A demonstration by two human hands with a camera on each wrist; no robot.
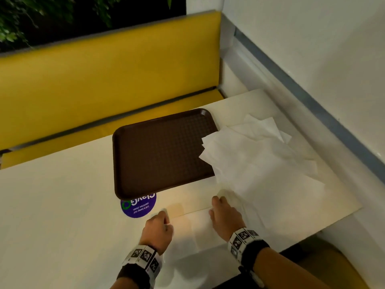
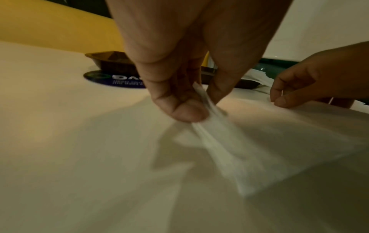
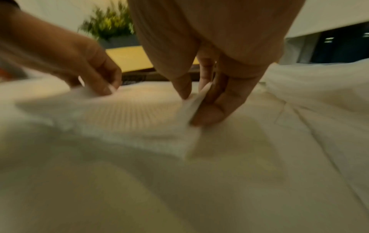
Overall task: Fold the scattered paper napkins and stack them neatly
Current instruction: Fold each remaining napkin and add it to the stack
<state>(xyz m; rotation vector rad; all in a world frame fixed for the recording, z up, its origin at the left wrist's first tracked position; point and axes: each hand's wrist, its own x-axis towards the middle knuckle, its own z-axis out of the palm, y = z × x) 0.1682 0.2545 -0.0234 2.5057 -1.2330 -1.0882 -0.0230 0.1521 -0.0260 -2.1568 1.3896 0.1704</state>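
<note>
On the tabletop [image 1: 62, 195], a loose pile [image 1: 260, 155] of napkins is spread beside a tray [image 1: 158, 151]. One napkin [image 1: 200, 232], nearest the front edge, is pinched at its far corners by the left hand [image 1: 159, 226] and right hand [image 1: 226, 215]. A fold appears begun; next, corners should be matched to the near edge.
</note>
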